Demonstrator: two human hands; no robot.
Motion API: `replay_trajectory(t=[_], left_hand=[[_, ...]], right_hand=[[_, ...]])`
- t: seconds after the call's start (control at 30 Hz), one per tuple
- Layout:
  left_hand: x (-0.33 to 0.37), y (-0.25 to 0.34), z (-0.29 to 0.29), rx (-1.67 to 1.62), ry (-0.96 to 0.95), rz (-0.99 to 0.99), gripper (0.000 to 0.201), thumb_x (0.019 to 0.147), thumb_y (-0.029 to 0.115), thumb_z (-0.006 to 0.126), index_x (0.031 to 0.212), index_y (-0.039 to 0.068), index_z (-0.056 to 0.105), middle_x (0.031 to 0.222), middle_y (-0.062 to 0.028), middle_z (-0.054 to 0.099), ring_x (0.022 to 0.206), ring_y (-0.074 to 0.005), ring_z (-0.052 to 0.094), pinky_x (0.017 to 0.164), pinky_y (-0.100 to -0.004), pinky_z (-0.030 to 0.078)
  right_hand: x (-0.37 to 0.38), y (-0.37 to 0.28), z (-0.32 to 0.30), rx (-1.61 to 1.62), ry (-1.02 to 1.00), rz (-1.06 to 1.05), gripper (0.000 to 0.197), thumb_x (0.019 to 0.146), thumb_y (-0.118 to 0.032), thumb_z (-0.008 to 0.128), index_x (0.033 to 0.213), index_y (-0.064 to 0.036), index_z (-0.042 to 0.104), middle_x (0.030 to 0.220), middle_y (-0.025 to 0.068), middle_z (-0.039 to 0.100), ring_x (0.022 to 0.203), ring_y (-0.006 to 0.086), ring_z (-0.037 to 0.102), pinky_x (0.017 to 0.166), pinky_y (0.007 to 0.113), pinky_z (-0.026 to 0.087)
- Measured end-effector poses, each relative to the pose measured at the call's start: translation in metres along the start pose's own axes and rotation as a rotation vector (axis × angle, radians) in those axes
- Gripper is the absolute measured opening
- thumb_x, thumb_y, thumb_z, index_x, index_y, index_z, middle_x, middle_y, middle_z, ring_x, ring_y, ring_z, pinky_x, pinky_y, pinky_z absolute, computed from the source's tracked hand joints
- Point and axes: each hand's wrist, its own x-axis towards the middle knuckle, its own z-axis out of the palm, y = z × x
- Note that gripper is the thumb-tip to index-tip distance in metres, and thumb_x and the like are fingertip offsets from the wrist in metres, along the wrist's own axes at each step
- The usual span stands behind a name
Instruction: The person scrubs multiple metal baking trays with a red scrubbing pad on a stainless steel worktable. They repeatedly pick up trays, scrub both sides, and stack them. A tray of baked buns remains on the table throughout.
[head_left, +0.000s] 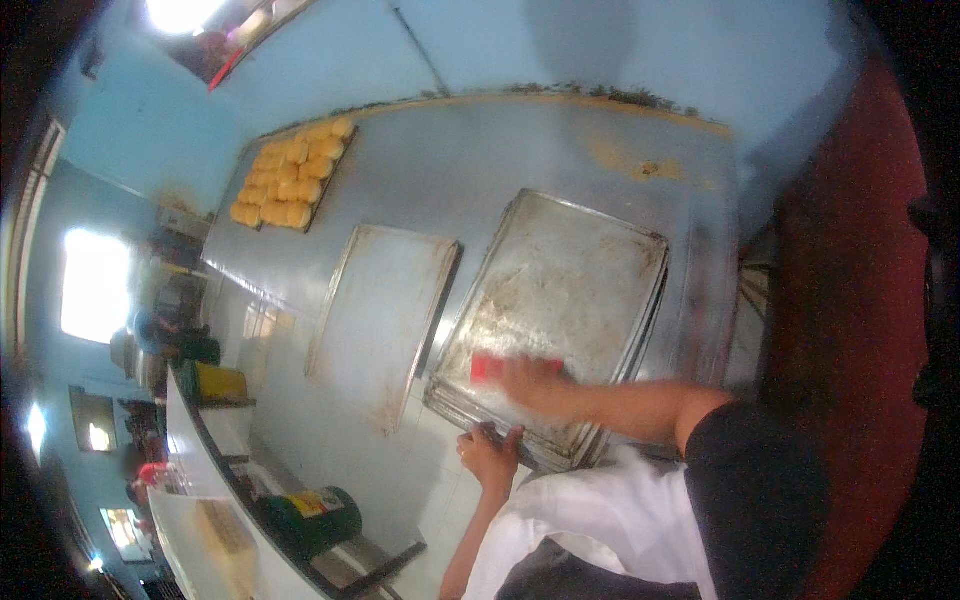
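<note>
A stack of worn metal baking trays lies on the metal table in front of me. My right hand, blurred by motion, presses a flat red piece onto the top tray near its close left corner. Whether the piece is a scraper or a sponge, I cannot tell; the hand covers much of it. At the near edge of the stack, my left hand grips the tray rim, its thumb raised beside the edge. The top tray's surface shows brown stains and shiny patches.
Left of the stack lies another baking tray, reaching past the table edge. A tray of golden bread rolls sits at the far left corner. Green buckets stand on a low shelf at left. A blue wall borders the table's back.
</note>
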Motion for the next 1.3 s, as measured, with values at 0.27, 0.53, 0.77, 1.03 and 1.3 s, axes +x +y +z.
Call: replay_trajectory(t=[0.27,0.53,0.77,1.03,1.3], left_hand=[[-0.002,-0.005,0.013,-0.054,-0.072,0.009,0.043,0.071,0.040,0.082,0.089,0.003,0.069,0.089,-0.0134,0.064,0.087,-0.0340,0.060,0.079,-0.0449,0.047],[0.000,-0.002,0.013,-0.163,-0.160,-0.130,0.050,0.072,0.037,0.083,0.093,-0.005,0.067,0.084,-0.0158,0.065,0.079,-0.0285,0.063,0.072,-0.0383,0.049],[0.012,0.015,0.008,-0.779,-0.288,-0.503,0.044,0.081,0.033,0.076,0.094,-0.007,0.064,0.087,-0.0098,0.063,0.078,-0.0246,0.059,0.070,-0.0355,0.048],[0.049,0.107,-0.070,-1.521,-0.071,-0.340,0.047,0.099,0.037,0.053,0.117,-0.006,0.054,0.105,-0.0137,0.062,0.100,-0.0250,0.060,0.088,-0.0391,0.048],[0.029,0.128,-0.136,-1.359,0.079,0.449,0.041,0.100,0.035,0.052,0.115,-0.003,0.059,0.103,-0.0081,0.066,0.090,-0.0188,0.063,0.077,-0.0330,0.051]], right_hand=[[0.004,0.124,-0.175,0.506,0.317,0.442,0.072,0.090,-0.064,0.045,0.123,-0.0013,0.058,0.111,0.0271,0.063,0.103,0.0360,0.064,0.094,0.047,0.045],[-0.064,0.041,-0.051,-0.113,-0.058,0.027,0.036,0.100,-0.026,0.040,0.134,-0.0262,0.053,0.129,0.0233,0.055,0.118,0.0384,0.055,0.099,0.056,0.042],[0.020,0.214,-0.167,-0.171,0.501,0.178,0.028,0.096,-0.031,0.048,0.109,-0.0150,0.066,0.097,0.0210,0.067,0.088,0.0353,0.067,0.076,0.054,0.051],[-0.005,0.219,-0.186,0.032,0.825,0.140,0.031,0.092,-0.033,0.055,0.116,-0.0146,0.063,0.099,0.0197,0.067,0.090,0.0373,0.065,0.078,0.049,0.050],[-0.137,0.126,-0.289,0.530,1.875,-0.182,0.032,0.090,-0.023,0.067,0.112,-0.0023,0.058,0.106,0.0131,0.067,0.091,0.0248,0.066,0.080,0.038,0.052]])
